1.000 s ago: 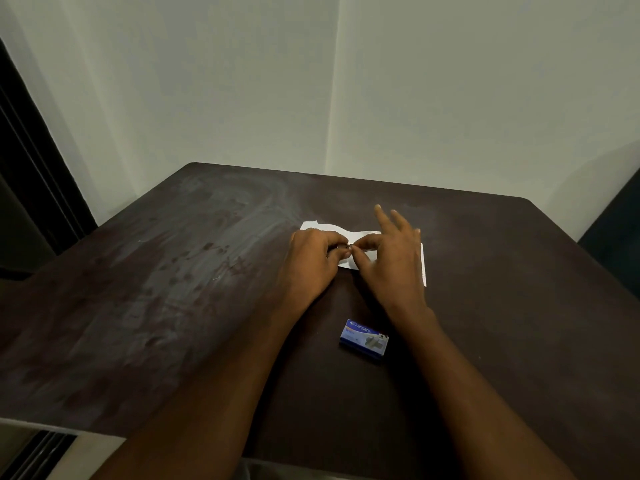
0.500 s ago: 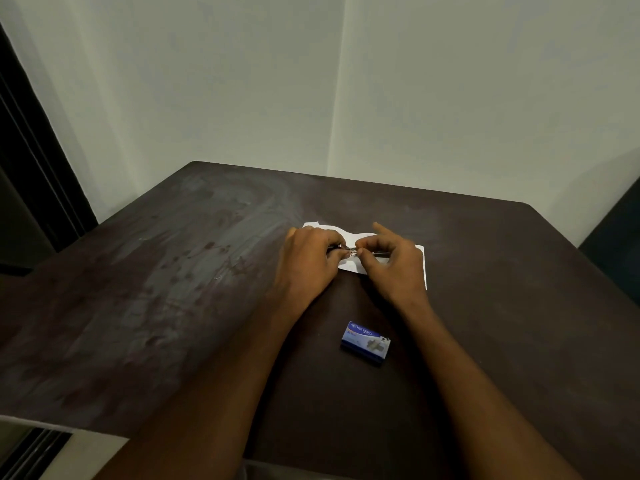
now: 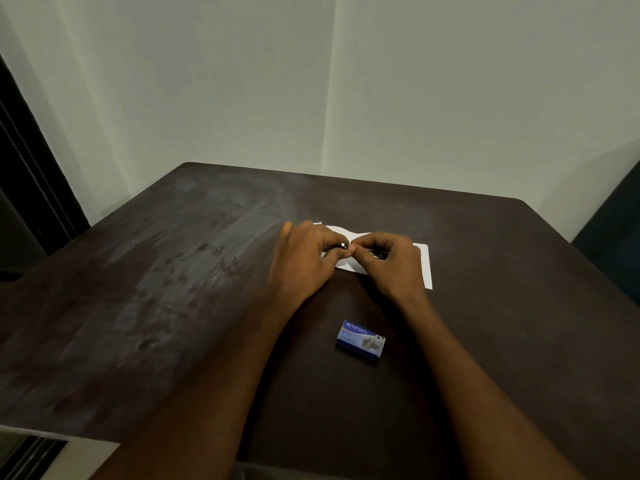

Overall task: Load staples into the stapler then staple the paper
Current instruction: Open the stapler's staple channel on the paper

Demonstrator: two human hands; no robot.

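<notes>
A small dark stapler (image 3: 375, 253) with a shiny metal end lies over the white paper (image 3: 426, 268) in the middle of the table. My left hand (image 3: 304, 261) grips its left, metal end with curled fingers. My right hand (image 3: 391, 265) is closed over its right part, fingertips meeting the left hand's. Most of the stapler is hidden under my fingers. A blue staple box (image 3: 361, 340) lies shut on the table nearer to me, between my forearms.
The dark brown table (image 3: 173, 289) stands in a corner of pale walls. Its near edge runs along the bottom left. A dark door frame is at the far left and a dark chair back (image 3: 613, 244) at the right.
My right hand's fingers, spread and raised a second ago, have curled down and closed over the stapler. The left hand has stayed in place.
</notes>
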